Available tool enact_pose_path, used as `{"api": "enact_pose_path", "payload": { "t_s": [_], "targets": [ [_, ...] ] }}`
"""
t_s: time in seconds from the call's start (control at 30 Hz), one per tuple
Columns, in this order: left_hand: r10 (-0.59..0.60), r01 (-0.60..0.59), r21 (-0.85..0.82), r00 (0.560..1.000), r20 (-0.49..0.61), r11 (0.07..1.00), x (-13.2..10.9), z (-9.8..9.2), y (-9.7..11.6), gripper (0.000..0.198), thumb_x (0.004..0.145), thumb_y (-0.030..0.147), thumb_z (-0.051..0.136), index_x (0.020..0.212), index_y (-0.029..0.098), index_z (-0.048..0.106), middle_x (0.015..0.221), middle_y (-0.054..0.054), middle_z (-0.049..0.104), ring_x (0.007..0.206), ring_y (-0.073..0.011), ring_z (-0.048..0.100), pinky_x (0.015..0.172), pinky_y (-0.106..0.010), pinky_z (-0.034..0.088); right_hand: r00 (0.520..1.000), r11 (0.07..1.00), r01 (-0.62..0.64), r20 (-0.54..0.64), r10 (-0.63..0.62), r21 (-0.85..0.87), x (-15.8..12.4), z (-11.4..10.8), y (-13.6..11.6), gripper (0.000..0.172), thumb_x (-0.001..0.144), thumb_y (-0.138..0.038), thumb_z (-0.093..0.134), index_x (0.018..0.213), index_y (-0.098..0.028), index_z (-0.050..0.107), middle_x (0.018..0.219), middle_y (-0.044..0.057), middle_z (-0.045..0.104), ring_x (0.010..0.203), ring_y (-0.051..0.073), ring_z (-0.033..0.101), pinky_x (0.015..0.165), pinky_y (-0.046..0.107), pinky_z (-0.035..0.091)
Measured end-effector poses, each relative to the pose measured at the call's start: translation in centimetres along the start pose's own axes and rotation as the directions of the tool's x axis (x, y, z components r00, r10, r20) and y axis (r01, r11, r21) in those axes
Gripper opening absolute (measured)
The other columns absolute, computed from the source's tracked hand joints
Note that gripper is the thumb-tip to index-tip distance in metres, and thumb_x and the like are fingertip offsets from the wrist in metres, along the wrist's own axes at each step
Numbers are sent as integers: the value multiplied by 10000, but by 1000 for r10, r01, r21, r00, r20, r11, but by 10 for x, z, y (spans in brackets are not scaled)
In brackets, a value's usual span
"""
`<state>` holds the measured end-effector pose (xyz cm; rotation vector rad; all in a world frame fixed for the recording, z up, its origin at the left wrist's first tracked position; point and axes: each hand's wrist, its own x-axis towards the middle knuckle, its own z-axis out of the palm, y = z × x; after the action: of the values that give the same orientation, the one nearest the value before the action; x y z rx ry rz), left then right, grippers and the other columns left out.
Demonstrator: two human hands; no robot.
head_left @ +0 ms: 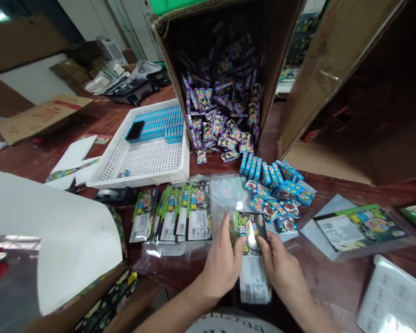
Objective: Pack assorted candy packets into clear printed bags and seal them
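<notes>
Both my hands hold one printed card in a clear plastic bag [251, 231] close in front of my body. My left hand [223, 259] grips its left edge, thumb on the front. Along the opposite edge, my right hand [280, 263] pinches it with thumb and fingers. Just beyond lie blue candy boxes [254, 169], some standing in a row, and several small blue-and-white packets [273, 208]. Left of my hands, similar bagged cards [197, 212] overlap in a row. Another bagged card [364, 226] rests at the right over pale sheets.
A large carton [277, 69] lies on its side, spilling small purple boxes [225, 125]. To its left, a white perforated basket [142, 178] holds rows of blue boxes and a black phone [135, 131]. A second open carton [333, 83] stands right. A big white sheet [79, 254] curls at the left.
</notes>
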<state>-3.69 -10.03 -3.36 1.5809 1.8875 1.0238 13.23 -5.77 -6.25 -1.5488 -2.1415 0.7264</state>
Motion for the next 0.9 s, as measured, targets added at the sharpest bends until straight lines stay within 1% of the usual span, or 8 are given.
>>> {"api": "enact_pose_path", "payload": {
  "t_s": [0.17,0.23,0.33,0.43,0.53,0.67,0.77,0.9],
  "targets": [
    [207,-124,361,958,-200,924,101,-49,-9,299,998,264,509,1255,152,611,1314,-152,606,1298,-287,544,1144,-469,414,967,949,200,-106,-231,-242,30,-53,3,416,1021,-559,428,1184,-227,619,985,70,779,782,273,758,612,368,572],
    [77,32,430,969,-234,902,163,-56,-21,334,969,270,559,1260,111,595,1269,-176,618,1269,-305,559,1121,-448,425,924,894,308,-120,-362,-326,53,-74,6,417,1003,-532,491,1212,-197,625,1072,103,753,931,295,723,757,414,583],
    [-182,340,410,907,-379,846,240,-52,-39,628,885,369,691,1360,25,465,1339,-258,556,1296,-363,533,1117,-450,410,851,774,490,28,-524,-401,88,-92,8,483,979,-457,569,1345,-142,571,1287,155,674,1139,337,621,964,487,525],
    [-257,407,378,885,-387,832,272,-43,-48,687,835,250,719,1352,-70,398,1339,-352,522,1302,-415,522,1118,-499,393,854,740,514,181,-487,-434,110,-96,6,697,887,-462,704,1455,-120,488,1404,179,607,1193,374,574,987,517,506],
    [-269,401,367,893,-360,839,263,-40,-47,708,825,138,667,1420,-48,331,1326,-326,551,1274,-394,559,1105,-503,418,892,771,452,229,-390,-449,118,-89,0,838,795,-493,792,1474,-118,473,1431,190,588,1222,407,546,961,535,509],
    [-184,252,236,943,-278,938,212,-39,-30,854,823,156,662,1547,127,211,1316,-182,601,1197,-309,626,1047,-450,503,896,815,431,291,-335,-387,117,-78,-3,770,824,-390,772,1477,-113,473,1289,184,677,1146,398,574,911,529,516],
    [-173,159,-149,981,-90,976,160,-30,-3,710,839,179,624,1485,262,342,1206,-81,656,982,-234,702,854,-398,595,902,882,402,273,-335,-245,108,-79,2,570,909,-238,647,1451,-149,495,1246,166,687,1114,342,604,929,492,507],
    [-198,317,-524,942,271,791,95,-7,37,336,885,326,639,1186,220,532,1046,-62,715,848,-197,709,718,-327,586,931,935,352,86,-355,53,77,-108,27,332,938,-163,564,1266,-216,583,1198,100,687,1100,266,608,973,445,479]
  ]
}}
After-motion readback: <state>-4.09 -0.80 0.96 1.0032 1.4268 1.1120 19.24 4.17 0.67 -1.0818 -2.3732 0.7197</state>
